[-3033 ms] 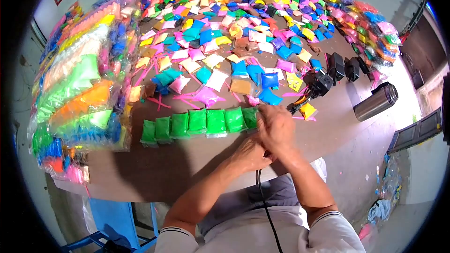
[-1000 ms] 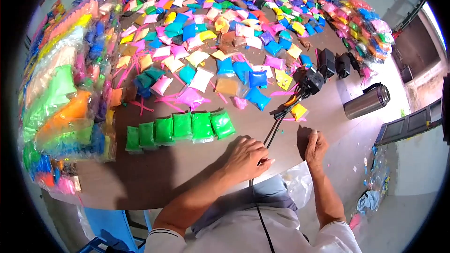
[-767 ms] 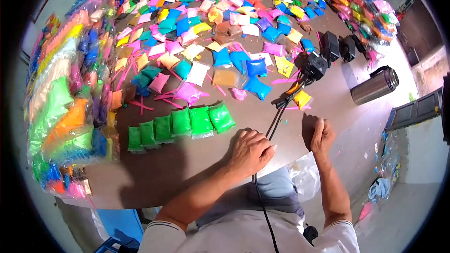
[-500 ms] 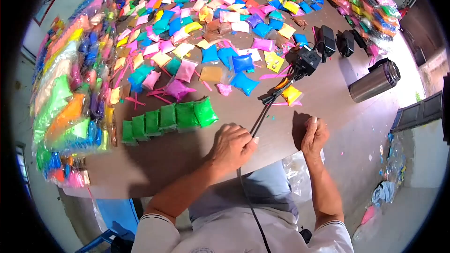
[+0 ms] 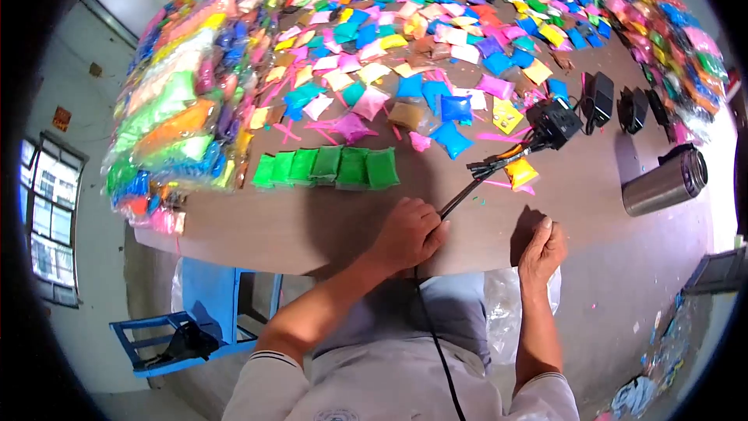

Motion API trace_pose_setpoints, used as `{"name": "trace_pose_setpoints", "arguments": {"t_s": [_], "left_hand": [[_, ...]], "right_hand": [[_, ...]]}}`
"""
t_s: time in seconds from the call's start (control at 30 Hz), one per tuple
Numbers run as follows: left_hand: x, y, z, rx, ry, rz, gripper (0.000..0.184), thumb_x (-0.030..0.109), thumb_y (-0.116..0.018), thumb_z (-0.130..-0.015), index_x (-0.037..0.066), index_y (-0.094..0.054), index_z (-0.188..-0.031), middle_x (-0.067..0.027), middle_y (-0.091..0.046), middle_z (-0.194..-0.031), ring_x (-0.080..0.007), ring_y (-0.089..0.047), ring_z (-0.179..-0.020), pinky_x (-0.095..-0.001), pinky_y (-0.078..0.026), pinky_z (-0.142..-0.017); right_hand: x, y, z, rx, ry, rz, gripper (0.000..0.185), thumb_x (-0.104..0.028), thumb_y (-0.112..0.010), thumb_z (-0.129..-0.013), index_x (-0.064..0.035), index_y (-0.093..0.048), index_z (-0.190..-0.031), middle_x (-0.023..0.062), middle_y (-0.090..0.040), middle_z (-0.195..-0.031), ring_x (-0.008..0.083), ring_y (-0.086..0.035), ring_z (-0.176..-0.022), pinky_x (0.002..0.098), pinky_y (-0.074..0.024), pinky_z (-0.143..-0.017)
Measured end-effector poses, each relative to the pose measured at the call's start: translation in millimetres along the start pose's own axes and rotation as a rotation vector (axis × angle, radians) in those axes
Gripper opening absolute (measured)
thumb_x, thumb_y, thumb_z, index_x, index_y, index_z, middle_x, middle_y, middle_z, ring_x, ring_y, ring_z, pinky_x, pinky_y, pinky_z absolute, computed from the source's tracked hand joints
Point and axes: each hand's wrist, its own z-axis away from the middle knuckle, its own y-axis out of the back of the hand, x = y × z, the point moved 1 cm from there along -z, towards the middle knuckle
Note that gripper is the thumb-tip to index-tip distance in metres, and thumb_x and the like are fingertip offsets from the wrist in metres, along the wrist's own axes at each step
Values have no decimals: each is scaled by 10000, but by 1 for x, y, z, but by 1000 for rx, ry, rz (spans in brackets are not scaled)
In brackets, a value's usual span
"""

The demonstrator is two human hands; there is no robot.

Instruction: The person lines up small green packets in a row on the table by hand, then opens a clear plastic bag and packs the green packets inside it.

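My left hand (image 5: 409,231) rests at the table's near edge with its fingers curled closed. A black cable (image 5: 460,200) runs from the charger plugs down to this hand, passes behind or under it and comes out below the wrist. Whether the fingers grip the cable is hidden. To the right, my right hand (image 5: 543,251) is loosely closed at the edge, thumb on top, and nothing shows in it. Left and beyond my left hand, several green packets (image 5: 327,165) lean in a row. A yellow packet (image 5: 520,173) lies beyond the hands, close to the cable.
Many coloured packets (image 5: 452,138) cover the far table (image 5: 234,222). Bagged packets pile at the left (image 5: 167,101) and right (image 5: 686,47). Black adapters (image 5: 555,122) and a steel flask (image 5: 662,183) stand on the right. A blue chair (image 5: 214,300) is below left.
The view has turned left, so the table things appear farther right and higher, and more of the blue chair and window shows. Both hands stay closed at the table edge.
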Motion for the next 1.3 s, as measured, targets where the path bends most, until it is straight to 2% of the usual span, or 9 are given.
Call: {"name": "trace_pose_setpoints", "arguments": {"t_s": [0.4,0.53,0.77,0.93,1.0,1.07,1.17,1.23,1.3], "left_hand": [[-8,-6,7,280,124,-83,173,130,-563,-868,57,-534,-713,-127,-523,-731,-327,-518,-732,-452,-400,-685],[-16,-22,12,-9,205,-555,192,190,-547,-854,111,-563,-679,-102,-560,-664,-290,-584,-665,-446,-443,-605],[9,-14,32,166,65,-123,268,153,-587,-868,73,-471,-639,-112,-516,-672,-319,-521,-695,-449,-371,-642],[8,-16,34,169,49,-176,277,175,-582,-873,76,-469,-640,-94,-516,-674,-302,-517,-688,-438,-374,-641],[7,-16,35,164,52,-167,278,177,-582,-873,76,-469,-640,-93,-514,-670,-303,-516,-686,-437,-375,-641],[7,-16,34,169,61,-165,280,179,-582,-874,76,-470,-639,-93,-512,-666,-304,-514,-683,-436,-376,-642],[10,-14,33,205,66,-169,284,171,-584,-875,75,-464,-636,-94,-502,-652,-307,-513,-677,-436,-376,-641],[13,-11,32,194,59,-122,288,160,-586,-878,70,-461,-634,-96,-497,-647,-308,-512,-676,-437,-375,-643],[13,-9,33,173,65,-126,289,156,-588,-879,68,-461,-635,-97,-496,-649,-307,-511,-676,-433,-373,-644]], "right_hand": [[2,3,1,27,24,-39,305,-155,-491,-992,20,-528,-746,84,-493,-630,161,-452,-587,318,-398,-566],[20,25,11,110,-105,-259,333,-221,-468,-1001,-17,-526,-745,14,-479,-637,101,-431,-604,281,-359,-542],[111,150,84,361,-383,-285,355,-271,-444,-1019,-76,-485,-725,-4,-491,-634,58,-404,-540,222,-321,-487],[170,150,182,175,-324,97,346,-235,-481,-988,-67,-469,-686,22,-466,-589,119,-424,-526,299,-368,-488],[174,127,218,-191,-412,268,270,-184,-523,-936,-34,-541,-712,106,-538,-605,222,-541,-571,383,-434,-555],[170,89,238,-542,-356,360,151,-168,-588,-869,-20,-612,-877,193,-628,-732,325,-640,-707,441,-483,-649],[190,48,261,-595,-375,316,387,-188,-646,-825,-38,-553,-1169,230,-659,-889,396,-647,-818,475,-504,-718],[193,32,260,-617,-375,579,745,-177,-663,-789,-67,-296,-1428,241,-631,-996,400,-641,-874,476,-513,-745],[202,19,251,-698,-462,668,837,-201,-699,-774,-72,-236,-1459,243,-634,-1006,392,-646,-868,463,-519,-742]]}}
